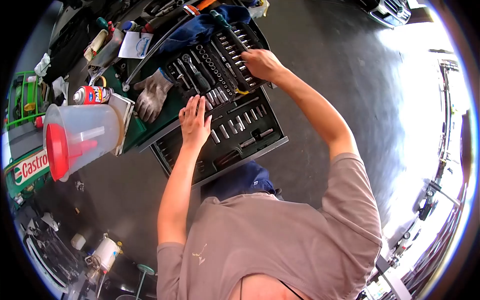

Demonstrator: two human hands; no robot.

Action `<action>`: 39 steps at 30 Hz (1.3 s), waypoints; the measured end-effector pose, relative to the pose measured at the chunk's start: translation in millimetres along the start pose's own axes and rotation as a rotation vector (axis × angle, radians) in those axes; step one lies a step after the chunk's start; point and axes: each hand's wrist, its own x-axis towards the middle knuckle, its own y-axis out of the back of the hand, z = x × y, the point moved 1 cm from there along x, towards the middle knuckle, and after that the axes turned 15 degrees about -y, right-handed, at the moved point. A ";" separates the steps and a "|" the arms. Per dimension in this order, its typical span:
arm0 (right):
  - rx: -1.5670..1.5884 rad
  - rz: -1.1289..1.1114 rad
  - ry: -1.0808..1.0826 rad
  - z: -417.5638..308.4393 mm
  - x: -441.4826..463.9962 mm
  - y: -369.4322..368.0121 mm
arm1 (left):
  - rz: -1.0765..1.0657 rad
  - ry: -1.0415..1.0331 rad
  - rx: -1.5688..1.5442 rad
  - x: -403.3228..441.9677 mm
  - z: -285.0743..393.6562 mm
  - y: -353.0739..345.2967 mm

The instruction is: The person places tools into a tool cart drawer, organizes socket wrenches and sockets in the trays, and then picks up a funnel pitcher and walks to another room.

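Note:
A black socket set case [209, 92] lies on the green workbench top, with a ratchet [194, 70], sockets and rows of bits in it. My left hand [195, 120] rests at the case's near left edge, fingers apart and nothing held. At the right side of the case, my right hand [262, 64] has its fingers bent over the bit rows; what they touch or hold is hidden. A green-handled tool [220, 20] lies across the case just beyond it. Below the case, an open drawer [235, 131] holds several sockets in a dark tray.
Left of the case lie a grey glove [152, 95], a long metal bar [150, 55] and a blue cloth [187, 35]. Further left are a spray can [92, 95] and a translucent jug [95, 122] with a red funnel [57, 151]. The drawer's front edge juts towards my body.

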 end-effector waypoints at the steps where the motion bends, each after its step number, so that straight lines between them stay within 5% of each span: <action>1: 0.241 -0.008 -0.062 0.6 -8.5 3.8 | -0.008 0.011 -0.001 0.8 0.4 2.3; 7: 0.632 -0.116 -0.241 4.1 -31.7 -17.8 | 0.051 0.021 -0.104 3.7 -3.4 8.8; 10: 0.401 0.047 -0.028 4.7 -28.3 -19.8 | 0.070 0.025 -0.131 4.8 -5.3 9.6; 13: 0.148 0.035 0.042 -4.9 -38.4 -15.5 | 0.089 0.017 -0.142 0.3 -7.6 8.8; 16: -0.046 0.266 0.066 -24.3 -59.0 -29.5 | 0.108 0.030 -0.136 0.0 -7.5 7.4; 27: -0.262 0.007 -0.113 -44.4 -85.2 -21.6 | 0.085 0.030 -0.222 11.0 -8.0 19.9; 30: -0.231 0.043 -0.140 -48.0 -88.5 -22.3 | 0.187 0.042 -0.330 14.2 -0.8 22.5; 34: 0.211 0.144 -0.028 -88.4 -76.8 -0.9 | 0.330 0.122 -0.547 16.8 -7.3 10.5; 39: 0.276 0.053 0.094 -119.3 -59.5 -43.6 | 0.323 0.438 -0.650 32.2 -16.7 12.6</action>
